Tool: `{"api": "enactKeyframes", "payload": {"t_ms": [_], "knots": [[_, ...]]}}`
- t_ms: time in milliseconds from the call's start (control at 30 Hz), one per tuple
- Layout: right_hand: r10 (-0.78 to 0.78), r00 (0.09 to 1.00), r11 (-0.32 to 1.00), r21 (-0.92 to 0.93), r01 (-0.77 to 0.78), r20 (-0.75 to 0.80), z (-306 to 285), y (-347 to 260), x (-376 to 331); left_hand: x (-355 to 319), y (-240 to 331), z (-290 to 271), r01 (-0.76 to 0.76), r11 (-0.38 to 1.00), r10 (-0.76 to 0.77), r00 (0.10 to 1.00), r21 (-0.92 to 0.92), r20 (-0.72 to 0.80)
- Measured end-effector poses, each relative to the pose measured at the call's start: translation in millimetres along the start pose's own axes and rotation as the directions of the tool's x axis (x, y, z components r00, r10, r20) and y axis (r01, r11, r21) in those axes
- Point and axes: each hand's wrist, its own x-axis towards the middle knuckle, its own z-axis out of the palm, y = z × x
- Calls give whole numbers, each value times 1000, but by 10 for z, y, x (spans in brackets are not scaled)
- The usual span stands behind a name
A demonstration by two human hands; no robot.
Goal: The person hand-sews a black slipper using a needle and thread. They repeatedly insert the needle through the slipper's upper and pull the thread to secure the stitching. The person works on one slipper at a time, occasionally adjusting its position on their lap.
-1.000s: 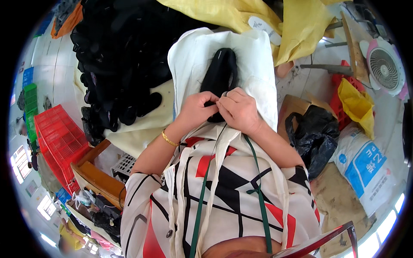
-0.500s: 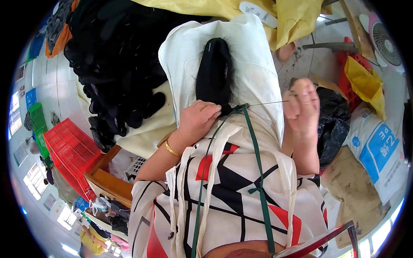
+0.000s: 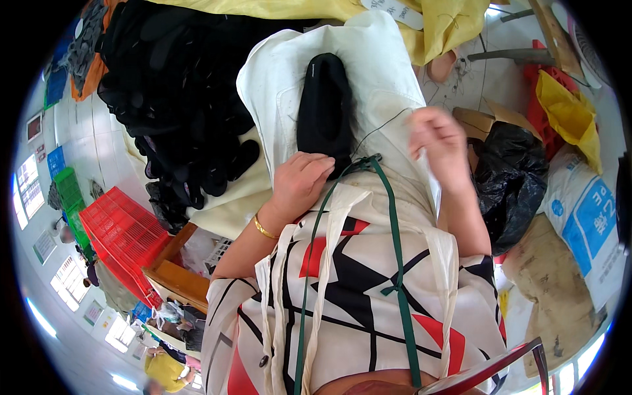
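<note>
A view looking down from a person's head at their own lap, where hand sewing is under way. A black shoe upper, long and narrow, lies on a white cloth draped over the lap. Its long axis runs straight away from the body, with the near end tucked under the left hand. That hand is the nearer one: it rests flat on the near end, fingers pressed together and curled slightly over the edge, pinning the piece in place. A gold bangle circles the wrist.

The right hand is raised up and to the right of the shoe piece, well apart from it. Its fingers are closed in a pinch, apparently on a needle, though motion blur makes the needle itself too small to see. A thin dark thread runs taut from this pinch down and left to the near end of the shoe piece, just beside the left fingertips.

Around the lap: a heap of black shoe pieces to the left, a red plastic crate lower left, yellow fabric above, and a black plastic bag to the right.
</note>
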Motion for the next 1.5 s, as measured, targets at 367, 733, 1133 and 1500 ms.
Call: {"api": "enactKeyframes", "payload": {"t_ms": [367, 733, 1133, 1500], "knots": [[-129, 917, 606, -701, 375, 378, 536, 495, 162, -52, -34, 9, 0, 999, -1, 999, -32, -41], [-91, 917, 584, -725, 366, 389, 557, 475, 180, -54, -51, 15, -1, 998, -2, 998, -57, -55], [53, 906, 609, -732, 304, 421, 622, 511, 286, -172, -104, 9, 138, 961, -157, 986, -240, -62], [176, 890, 658, -723, 211, 421, 826, 506, 370, -198, -105, 75, 44, 997, -49, 995, -60, -87]]}}
